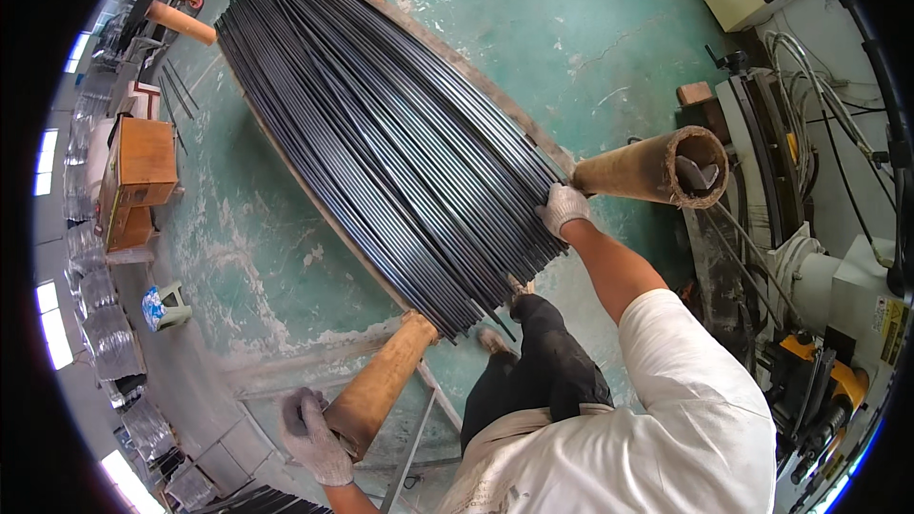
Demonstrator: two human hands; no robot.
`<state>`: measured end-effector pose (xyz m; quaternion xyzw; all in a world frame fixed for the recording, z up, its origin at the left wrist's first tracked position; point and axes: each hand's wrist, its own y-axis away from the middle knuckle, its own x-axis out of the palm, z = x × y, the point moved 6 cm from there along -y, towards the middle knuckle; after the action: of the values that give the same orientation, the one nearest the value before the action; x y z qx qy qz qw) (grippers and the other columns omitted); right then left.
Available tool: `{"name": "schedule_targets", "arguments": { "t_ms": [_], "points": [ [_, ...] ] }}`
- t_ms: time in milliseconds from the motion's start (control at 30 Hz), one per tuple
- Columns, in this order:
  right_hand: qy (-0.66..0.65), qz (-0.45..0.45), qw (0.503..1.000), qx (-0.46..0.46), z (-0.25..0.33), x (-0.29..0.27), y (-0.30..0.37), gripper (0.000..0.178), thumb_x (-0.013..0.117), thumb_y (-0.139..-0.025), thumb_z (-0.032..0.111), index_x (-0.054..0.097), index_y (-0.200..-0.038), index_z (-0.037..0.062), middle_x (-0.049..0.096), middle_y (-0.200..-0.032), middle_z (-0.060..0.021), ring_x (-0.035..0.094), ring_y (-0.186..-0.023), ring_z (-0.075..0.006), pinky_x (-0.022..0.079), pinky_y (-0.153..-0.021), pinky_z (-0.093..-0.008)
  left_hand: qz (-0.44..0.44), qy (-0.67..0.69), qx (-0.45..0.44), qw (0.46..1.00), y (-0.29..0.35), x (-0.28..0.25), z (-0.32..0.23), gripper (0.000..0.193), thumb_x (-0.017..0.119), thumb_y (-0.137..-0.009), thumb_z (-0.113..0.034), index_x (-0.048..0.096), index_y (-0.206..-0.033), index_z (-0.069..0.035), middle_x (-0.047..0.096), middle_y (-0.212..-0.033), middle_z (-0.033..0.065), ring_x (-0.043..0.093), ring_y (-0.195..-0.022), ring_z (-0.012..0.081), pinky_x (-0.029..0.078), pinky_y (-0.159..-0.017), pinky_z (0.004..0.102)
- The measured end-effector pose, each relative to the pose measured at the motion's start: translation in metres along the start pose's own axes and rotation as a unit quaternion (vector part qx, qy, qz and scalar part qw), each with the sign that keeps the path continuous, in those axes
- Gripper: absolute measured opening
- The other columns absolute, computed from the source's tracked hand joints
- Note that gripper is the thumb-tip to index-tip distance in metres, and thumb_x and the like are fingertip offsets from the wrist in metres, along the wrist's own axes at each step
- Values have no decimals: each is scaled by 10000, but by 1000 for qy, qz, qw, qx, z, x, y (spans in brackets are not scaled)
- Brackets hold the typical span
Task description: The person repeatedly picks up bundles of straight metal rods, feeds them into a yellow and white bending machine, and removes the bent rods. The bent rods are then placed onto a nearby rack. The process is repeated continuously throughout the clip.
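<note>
A wide pile of long, thin, dark metal rods (409, 162) is laid out low over the green floor (609, 29), in front of the person and a bit to the left; the rods are set side by side, with a few crossed over the top, and their near ends are not lined up. The right edge of the pile is touched near its near end by the gloved right hand (565, 209); its fingers are bent over the rods, but whether any rod is clamped cannot be told. The gloved left hand (309, 433) is held at the top end of the left cardboard tube (381, 381); its fingers are bent and look close together, but a firm grip on the rim cannot be made out. Just beside the right hand, the right cardboard tube (628, 171) is seen, with a grey metal piece (695, 174) inside its open top.

The whole pile is likely very heavy; one rod is likely much lighter, stiff when short but bendy over such a length; the shiny sides may be slippery, so a few rods are best held at a time, with the glove wrapped right around them near the ends; they are not easily broken.
</note>
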<state>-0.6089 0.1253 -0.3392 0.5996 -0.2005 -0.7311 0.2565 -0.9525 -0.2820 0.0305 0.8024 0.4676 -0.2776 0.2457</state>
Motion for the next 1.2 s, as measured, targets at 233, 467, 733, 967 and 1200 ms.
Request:
{"name": "schedule_targets", "arguments": {
  "t_ms": [233, 467, 733, 967, 1200],
  "points": [
    [47, 40, 998, -21, -3, 12, -15, 368, 780, -906, 287, 824, -1200, 70, 788, -1276, -211, 749, -1224, -380, 613, -1041, -472, 5, 6, -2, 1000, -2, -1, -4, 218, 589, -1069, -97, 673, -1108, 100, 694, -986, 140, 704, -910, 223, 570, -853, 372],
    [-77, 92, 991, -56, -2, 8, -2, 590, 868, -843, 313, 758, -1332, 1, 778, -1304, -228, 751, -1214, -349, 593, -1067, -445, 12, 21, -14, 1000, 0, -3, 0, 237, 626, -1082, -145, 680, -1107, 85, 711, -982, 137, 716, -935, 215, 577, -860, 364],
    [-409, 182, 894, -11, 17, 41, 57, 565, 744, -1058, 439, 636, -1296, -62, 741, -945, -161, 724, -732, -251, 595, -627, -432, -26, 19, 80, 996, 12, -12, -7, 211, 663, -1089, -167, 687, -1123, 40, 715, -1007, 123, 690, -946, 222, 564, -860, 355],
    [-169, 58, 983, -32, 4, 12, 230, 691, 689, -1047, 549, 683, -1364, -66, 753, -1235, -325, 740, -1149, -478, 573, -974, -527, -18, 17, 476, 879, 108, 7, -49, 131, 716, -952, -4, 684, -1079, 6, 717, -1014, 146, 727, -954, 310, 576, -890, 434],
    [-133, 64, 986, 83, -100, 23, 501, 625, 710, -1002, 555, 747, -1216, -31, 756, -1148, -335, 728, -1138, -494, 577, -966, -518, 137, 192, 467, 852, 129, 84, -59, 163, 744, -974, -100, 668, -1106, -41, 672, -925, 93, 653, -814, 265, 536, -799, 396]
  ]
}}
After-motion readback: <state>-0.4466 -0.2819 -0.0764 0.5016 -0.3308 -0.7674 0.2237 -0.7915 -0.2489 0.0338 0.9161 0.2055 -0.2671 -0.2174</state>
